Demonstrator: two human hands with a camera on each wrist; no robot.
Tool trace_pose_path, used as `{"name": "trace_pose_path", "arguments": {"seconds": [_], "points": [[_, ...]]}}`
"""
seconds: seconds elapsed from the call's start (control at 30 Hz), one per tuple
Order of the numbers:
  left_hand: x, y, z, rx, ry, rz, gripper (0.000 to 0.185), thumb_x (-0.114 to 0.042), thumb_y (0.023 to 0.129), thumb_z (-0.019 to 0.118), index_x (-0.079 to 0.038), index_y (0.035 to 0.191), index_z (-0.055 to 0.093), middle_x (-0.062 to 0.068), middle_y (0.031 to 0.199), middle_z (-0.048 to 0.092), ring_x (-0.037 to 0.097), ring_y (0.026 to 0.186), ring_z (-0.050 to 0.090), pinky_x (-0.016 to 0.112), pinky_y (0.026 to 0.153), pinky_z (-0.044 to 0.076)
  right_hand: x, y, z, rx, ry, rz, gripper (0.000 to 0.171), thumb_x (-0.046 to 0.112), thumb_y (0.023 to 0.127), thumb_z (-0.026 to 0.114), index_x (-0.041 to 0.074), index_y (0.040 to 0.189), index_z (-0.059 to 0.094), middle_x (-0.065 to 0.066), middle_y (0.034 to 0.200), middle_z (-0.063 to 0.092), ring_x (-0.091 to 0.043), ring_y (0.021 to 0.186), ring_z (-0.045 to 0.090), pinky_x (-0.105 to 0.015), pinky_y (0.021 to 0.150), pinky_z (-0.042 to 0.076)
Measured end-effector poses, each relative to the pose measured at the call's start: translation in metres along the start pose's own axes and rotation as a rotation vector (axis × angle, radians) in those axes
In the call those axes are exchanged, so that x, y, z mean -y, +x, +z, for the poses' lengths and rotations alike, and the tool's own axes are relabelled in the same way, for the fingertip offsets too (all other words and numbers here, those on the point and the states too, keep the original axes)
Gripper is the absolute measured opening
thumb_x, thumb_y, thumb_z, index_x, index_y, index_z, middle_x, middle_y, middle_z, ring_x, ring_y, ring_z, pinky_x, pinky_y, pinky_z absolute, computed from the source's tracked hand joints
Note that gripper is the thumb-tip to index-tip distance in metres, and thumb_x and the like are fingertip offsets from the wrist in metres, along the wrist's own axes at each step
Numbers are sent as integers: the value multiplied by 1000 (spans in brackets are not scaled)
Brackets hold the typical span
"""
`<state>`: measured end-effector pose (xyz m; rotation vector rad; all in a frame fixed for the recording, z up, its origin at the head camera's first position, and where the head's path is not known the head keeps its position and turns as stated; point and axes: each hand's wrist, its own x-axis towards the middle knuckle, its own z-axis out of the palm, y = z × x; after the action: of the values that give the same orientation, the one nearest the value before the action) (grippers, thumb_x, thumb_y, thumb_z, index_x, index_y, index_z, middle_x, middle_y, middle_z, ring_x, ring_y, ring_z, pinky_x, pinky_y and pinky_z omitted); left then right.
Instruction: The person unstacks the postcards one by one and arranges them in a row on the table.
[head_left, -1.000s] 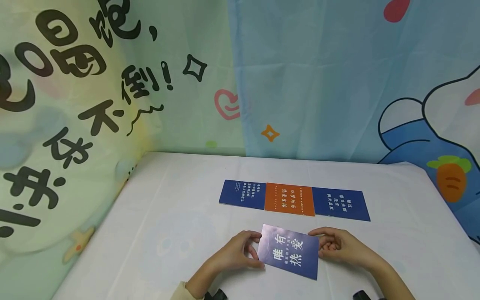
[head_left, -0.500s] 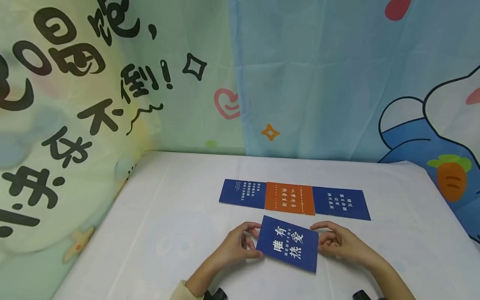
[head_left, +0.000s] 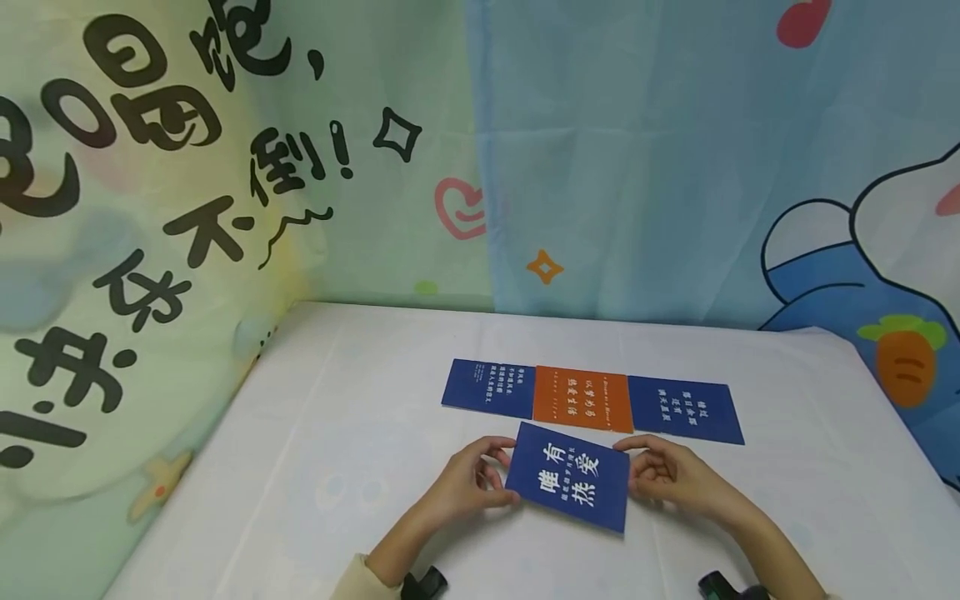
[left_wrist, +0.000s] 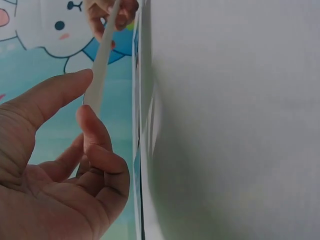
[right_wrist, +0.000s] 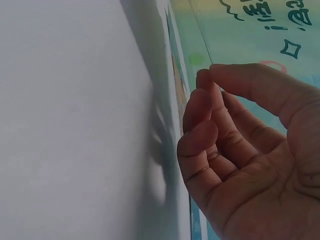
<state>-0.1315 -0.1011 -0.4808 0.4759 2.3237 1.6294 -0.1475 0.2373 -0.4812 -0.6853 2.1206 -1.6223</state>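
Observation:
In the head view a dark blue card (head_left: pixel 568 477) with large white characters is held tilted above the white table. My left hand (head_left: pixel 472 477) pinches its left edge between thumb and fingers; in the left wrist view the card (left_wrist: pixel 101 67) appears nearly edge-on as a pale strip. At the card's right edge my right hand (head_left: pixel 671 475) grips it with bent fingers, thumb and fingertips close together in the right wrist view. Just behind lie a blue card (head_left: pixel 489 388), an orange card (head_left: pixel 582 398) and another blue card (head_left: pixel 686 409), side by side in a row.
White cloth covers the table (head_left: pixel 360 417). Printed curtains (head_left: pixel 637 167) rise along its back and left sides, with black characters and cartoon figures. A black wrist strap (head_left: pixel 423 583) shows at the bottom edge, below a pale sleeve (head_left: pixel 365 581).
Both hands have moved the held card away from the body, toward the row, and slightly left. Its face has lost its glare. The three cards in the row stay put.

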Motion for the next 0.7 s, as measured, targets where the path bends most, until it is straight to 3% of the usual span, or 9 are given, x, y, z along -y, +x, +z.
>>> {"name": "trace_pose_path", "arguments": {"seconds": [0.33, 0.7], "points": [[4, 3, -18, -37, 34, 24, 59, 2, 76, 78, -2, 131, 55, 7, 100, 59, 4, 71, 55, 18, 64, 43, 13, 20, 4, -30, -41, 30, 48, 0, 92, 61, -12, 134, 43, -18, 92, 62, -21, 72, 61, -28, 59, 51], [7, 9, -39, -95, 49, 53, 61, 1, 78, 78, 1, 134, 53, 11, 103, 61, 7, 72, 56, 20, 65, 42, 22, 49, 11, -120, -72, 75, 50, 0, 91, 62, -9, 137, 43, -18, 95, 60, -20, 75, 62, -28, 66, 53]]}}
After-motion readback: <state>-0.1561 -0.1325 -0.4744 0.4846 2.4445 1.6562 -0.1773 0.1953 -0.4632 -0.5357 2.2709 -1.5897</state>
